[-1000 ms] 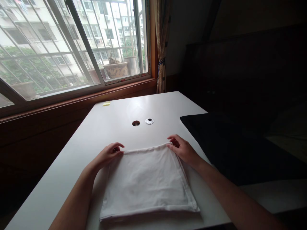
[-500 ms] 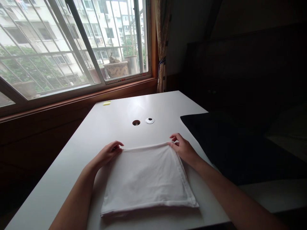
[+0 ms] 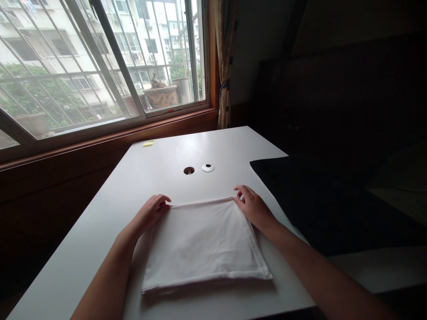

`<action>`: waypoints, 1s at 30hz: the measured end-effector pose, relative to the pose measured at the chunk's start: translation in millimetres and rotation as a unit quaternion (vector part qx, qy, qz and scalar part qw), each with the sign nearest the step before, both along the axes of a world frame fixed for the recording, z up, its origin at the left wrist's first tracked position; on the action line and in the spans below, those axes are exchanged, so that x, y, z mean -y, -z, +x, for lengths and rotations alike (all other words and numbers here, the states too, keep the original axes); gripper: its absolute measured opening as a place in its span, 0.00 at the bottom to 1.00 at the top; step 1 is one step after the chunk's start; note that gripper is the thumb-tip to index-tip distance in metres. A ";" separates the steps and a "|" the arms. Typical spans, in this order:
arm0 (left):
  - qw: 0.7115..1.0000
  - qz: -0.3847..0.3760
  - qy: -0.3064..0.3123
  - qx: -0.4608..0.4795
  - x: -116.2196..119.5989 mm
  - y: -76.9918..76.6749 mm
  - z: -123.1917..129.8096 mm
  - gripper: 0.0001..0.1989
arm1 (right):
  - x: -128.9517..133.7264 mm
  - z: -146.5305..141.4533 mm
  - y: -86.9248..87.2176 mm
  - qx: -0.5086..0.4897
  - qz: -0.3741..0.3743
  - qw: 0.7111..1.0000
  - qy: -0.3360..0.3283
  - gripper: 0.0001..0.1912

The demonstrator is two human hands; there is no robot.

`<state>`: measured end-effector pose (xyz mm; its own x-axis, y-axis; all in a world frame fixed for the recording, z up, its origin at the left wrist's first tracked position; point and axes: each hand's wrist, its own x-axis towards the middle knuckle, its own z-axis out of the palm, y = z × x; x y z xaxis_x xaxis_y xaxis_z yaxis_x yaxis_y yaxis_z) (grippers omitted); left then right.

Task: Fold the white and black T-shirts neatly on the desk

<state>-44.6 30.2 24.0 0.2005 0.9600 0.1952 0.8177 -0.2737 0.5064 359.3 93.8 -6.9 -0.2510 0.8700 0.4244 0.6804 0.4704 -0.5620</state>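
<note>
A folded white cloth [image 3: 203,242], perhaps a garment, lies nearly flat with slight wrinkles and a seam along its right side. At its far left corner, my left hand [image 3: 156,208] is closed, thumb and fingers pinching the edge. My right hand [image 3: 251,205] grips the far right corner the same way, its index finger bent above the fabric. Between the two hands the far edge runs fairly straight. The fingertips under the fold are partly hidden.
The white table [image 3: 100,231] has a round cable hole [image 3: 189,170], with a grommet cover [image 3: 207,168] beside it. A yellow sticky note [image 3: 148,143] is near the far left edge. Dark fabric [image 3: 320,200] covers the right side. Beyond stand a barred window [image 3: 110,58] and a tied curtain [image 3: 225,66].
The cloth's near edge has shifted slightly away from me, up in the view. Both hands keep their pinch at the far corners and have barely moved.
</note>
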 end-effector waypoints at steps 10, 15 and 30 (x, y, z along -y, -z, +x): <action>0.981 0.109 0.125 -0.100 14.0 -20.5 52.9 0.19 | 29.6 -13.9 -34.3 0.047 0.093 0.987 -0.126 0.15; 0.962 0.054 0.212 -0.163 21.9 -6.2 92.5 0.26 | 44.6 -30.9 -34.4 0.140 0.041 0.946 -0.289 0.23; 0.964 0.005 0.169 -0.206 14.8 6.8 84.6 0.29 | 10.0 4.2 -8.8 0.128 -0.004 0.984 -0.120 0.25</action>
<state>40.0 15.4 17.2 0.5642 0.8246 0.0420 0.8118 -0.5633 0.1540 363.5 83.8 1.8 -0.5479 0.7751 0.3147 0.6694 0.6318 -0.3908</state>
